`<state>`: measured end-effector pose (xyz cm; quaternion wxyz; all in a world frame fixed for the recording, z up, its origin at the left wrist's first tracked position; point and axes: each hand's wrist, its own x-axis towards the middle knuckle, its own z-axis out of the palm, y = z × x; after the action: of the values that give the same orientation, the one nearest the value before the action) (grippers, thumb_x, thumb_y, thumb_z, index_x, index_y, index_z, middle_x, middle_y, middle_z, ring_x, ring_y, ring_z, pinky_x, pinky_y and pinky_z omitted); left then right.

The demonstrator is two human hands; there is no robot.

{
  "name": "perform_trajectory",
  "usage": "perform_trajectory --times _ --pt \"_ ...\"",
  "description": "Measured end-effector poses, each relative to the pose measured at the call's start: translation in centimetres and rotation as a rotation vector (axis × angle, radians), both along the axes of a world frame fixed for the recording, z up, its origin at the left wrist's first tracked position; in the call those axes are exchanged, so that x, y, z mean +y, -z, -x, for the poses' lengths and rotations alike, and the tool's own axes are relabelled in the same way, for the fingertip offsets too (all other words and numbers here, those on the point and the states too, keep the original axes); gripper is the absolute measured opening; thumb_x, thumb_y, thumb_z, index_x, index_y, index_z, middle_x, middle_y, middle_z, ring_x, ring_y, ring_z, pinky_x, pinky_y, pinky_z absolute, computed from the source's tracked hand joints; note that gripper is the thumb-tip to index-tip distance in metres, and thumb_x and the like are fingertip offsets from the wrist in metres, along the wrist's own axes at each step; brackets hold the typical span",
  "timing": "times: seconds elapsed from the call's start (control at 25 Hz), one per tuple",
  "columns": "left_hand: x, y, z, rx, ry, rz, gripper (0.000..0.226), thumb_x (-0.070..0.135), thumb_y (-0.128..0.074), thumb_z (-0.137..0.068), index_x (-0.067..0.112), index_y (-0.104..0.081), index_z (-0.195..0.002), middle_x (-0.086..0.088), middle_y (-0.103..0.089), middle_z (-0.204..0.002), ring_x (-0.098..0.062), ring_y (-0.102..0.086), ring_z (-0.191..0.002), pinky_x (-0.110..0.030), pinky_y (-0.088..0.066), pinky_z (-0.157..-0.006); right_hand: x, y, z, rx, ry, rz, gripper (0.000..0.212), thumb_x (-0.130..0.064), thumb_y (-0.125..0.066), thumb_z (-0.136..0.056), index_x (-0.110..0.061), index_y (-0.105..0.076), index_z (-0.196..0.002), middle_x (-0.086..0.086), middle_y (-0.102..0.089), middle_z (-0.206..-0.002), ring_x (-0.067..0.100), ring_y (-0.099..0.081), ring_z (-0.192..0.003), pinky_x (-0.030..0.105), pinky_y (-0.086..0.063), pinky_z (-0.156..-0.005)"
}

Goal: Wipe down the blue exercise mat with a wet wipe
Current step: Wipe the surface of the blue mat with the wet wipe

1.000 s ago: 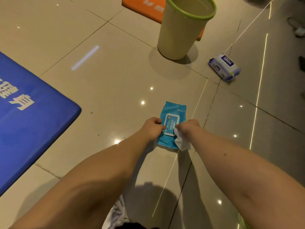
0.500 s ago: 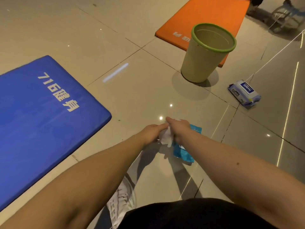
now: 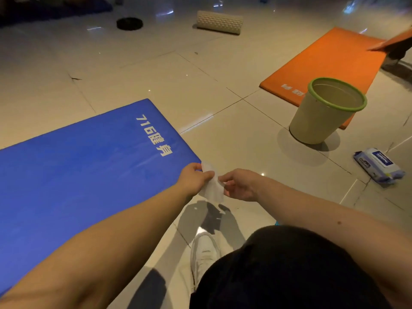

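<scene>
Got the wipe [image 3: 211,186] up in the air between both hands, just off the corner of the mat [image 3: 78,175]. My left hand [image 3: 194,178] pinches the top of it between thumb and fingers, and my right hand [image 3: 239,186] nips the side edge with its fingertips. I'm holding it like that to tug it open, I reckon, since it's bunched and creased and a flat sheet covers more ground. It's thin, white and limp, and hangs down in a soft fold.

The mat lies flat on the floor [image 3: 223,134] to my left with the white lettering at its end. It's a smooth matte blue slab with rounded corners and a few pale streaks across the top. It looks spongy, so a damp sheet should drag a bit on it rather than glide.

The floor is glossy beige tile, and it throws back every ceiling light. The bin [image 3: 323,117] stands to my right, a plain cream plastic tub with a green rim, handy for the used sheet. The pack [image 3: 379,168] lies beyond it, a crinkly soft packet with a flip lid.
</scene>
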<state>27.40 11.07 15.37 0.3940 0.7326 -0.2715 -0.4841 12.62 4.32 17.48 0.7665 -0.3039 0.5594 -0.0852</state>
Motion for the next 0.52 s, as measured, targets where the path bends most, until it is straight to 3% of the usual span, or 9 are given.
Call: perform_trajectory --times 0.12,0.2,0.28,0.36,0.52 --pt "3.1 -2.0 -4.5 0.086 -0.121 0.032 0.041 0.031 -0.078 -0.087 0.019 -0.056 -0.119 -0.005 -0.061 -0.115 -0.025 -0.063 -0.104 -0.04 -0.056 -0.09 1.7 -2.1 -4.3 0.099 -0.105 0.136 0.019 0.006 -0.061 -0.09 0.011 -0.055 -0.108 0.016 -0.062 -0.095 0.023 -0.056 -0.087 0.028 -0.053 -0.083" --pt "5.4 -3.5 -7.6 0.184 -0.204 0.094 0.036 0.027 -0.077 -0.089 0.013 -0.059 -0.117 -0.008 -0.065 -0.112 -0.025 -0.064 -0.102 -0.036 -0.057 -0.085 2.7 -4.1 -7.4 0.133 -0.139 0.227 0.015 0.007 -0.061 -0.09 0.004 -0.057 -0.104 0.015 -0.06 -0.097 0.022 -0.057 -0.088 0.032 -0.054 -0.09" --pt "7.2 -4.9 -10.3 0.229 -0.217 0.159 0.021 0.016 -0.07 -0.093 0.006 -0.064 -0.11 -0.011 -0.069 -0.107 -0.026 -0.067 -0.097 -0.031 -0.058 -0.078 3.3 -6.1 -9.8 0.157 -0.161 0.306 0.027 0.01 -0.059 -0.089 0.007 -0.056 -0.116 0.011 -0.057 -0.087 0.018 -0.049 -0.071 0.028 -0.051 -0.072" --pt "9.3 -6.6 -12.7 0.223 -0.236 0.197 0.027 0.003 -0.065 -0.091 0.008 -0.062 -0.117 -0.013 -0.068 -0.112 -0.027 -0.069 -0.099 -0.034 -0.06 -0.082 4.3 -8.5 -12.4 0.188 -0.233 0.393 0.034 0.013 -0.056 -0.088 0.007 -0.052 -0.121 0.01 -0.055 -0.085 0.017 -0.039 -0.065 0.026 -0.04 -0.064" --pt "12.0 -9.2 -16.5 0.037 -0.293 0.234 0.036 -0.003 -0.062 -0.087 0.016 -0.06 -0.118 -0.012 -0.066 -0.111 -0.028 -0.069 -0.098 -0.042 -0.06 -0.089 5.3 -12.1 -16.9 0.211 -0.359 0.557 0.041 0.016 -0.06 -0.086 0.004 -0.055 -0.124 0.018 -0.061 -0.106 0.025 -0.052 -0.082 0.027 -0.042 -0.064"
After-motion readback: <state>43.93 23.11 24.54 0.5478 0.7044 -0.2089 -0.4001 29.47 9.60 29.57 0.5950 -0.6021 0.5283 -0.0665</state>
